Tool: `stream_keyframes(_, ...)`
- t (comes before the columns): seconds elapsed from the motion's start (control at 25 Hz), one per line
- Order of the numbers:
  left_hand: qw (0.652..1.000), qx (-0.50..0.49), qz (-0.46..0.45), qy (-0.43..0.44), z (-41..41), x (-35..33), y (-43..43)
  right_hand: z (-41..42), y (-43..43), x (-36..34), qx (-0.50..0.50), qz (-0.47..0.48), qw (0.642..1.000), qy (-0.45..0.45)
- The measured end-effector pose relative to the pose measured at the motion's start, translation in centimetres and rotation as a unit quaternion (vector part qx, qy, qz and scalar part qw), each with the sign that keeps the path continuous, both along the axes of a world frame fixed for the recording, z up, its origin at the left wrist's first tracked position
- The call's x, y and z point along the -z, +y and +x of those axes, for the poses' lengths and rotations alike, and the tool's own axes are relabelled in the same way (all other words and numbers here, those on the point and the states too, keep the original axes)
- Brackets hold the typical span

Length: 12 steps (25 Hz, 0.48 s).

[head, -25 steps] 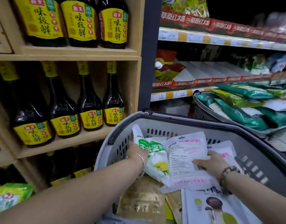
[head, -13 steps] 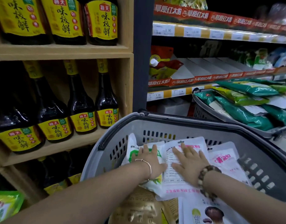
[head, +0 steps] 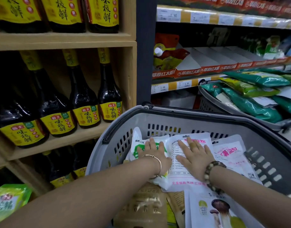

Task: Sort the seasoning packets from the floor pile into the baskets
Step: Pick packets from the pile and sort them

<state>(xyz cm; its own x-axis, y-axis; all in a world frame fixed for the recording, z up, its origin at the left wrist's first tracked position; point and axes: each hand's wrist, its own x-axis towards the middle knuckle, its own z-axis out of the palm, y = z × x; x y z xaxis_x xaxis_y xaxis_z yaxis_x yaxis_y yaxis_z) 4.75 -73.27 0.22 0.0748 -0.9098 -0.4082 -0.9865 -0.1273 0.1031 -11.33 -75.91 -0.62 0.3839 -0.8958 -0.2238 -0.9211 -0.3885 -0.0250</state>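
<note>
At lower centre, both hands lie flat, fingers straight: left hand (head: 153, 152) on the green-and-white packet (head: 138, 145), right hand (head: 193, 153) on the white starch packet (head: 179, 178), inside the grey basket (head: 174, 117).

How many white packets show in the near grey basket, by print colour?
Green-print packet: 1
Red-print packets: 2
Mushroom-picture packet: 1
Total: 4
</note>
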Motion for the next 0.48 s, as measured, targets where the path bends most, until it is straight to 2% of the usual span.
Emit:
stream_keyframes(0.12, 0.998, 0.008, 0.027, 0.064, 0.7, -2.6, 0.3, 0.1, 0.1, -1.3, -0.001, 0.015, 0.999, 0.028)
stream_keyframes(0.2, 0.989, 0.014, -0.021, 0.147, 1.6, -5.1, 1.7, 0.9, 0.3, -3.1, -0.011, 0.019, 1.0, 0.018)
stream_keyframes(0.32, 0.955, 0.0, -0.158, 0.251, 4.3, -8.5, 5.7, 3.8, 1.5, -6.6, -0.046, -0.016, 0.993, -0.109)
stream_keyframes(0.48, 0.915, -0.023, -0.312, 0.255, 10.0, -11.0, 12.9, 10.5, 5.7, -10.6, -0.129, -0.05, 0.963, -0.233)
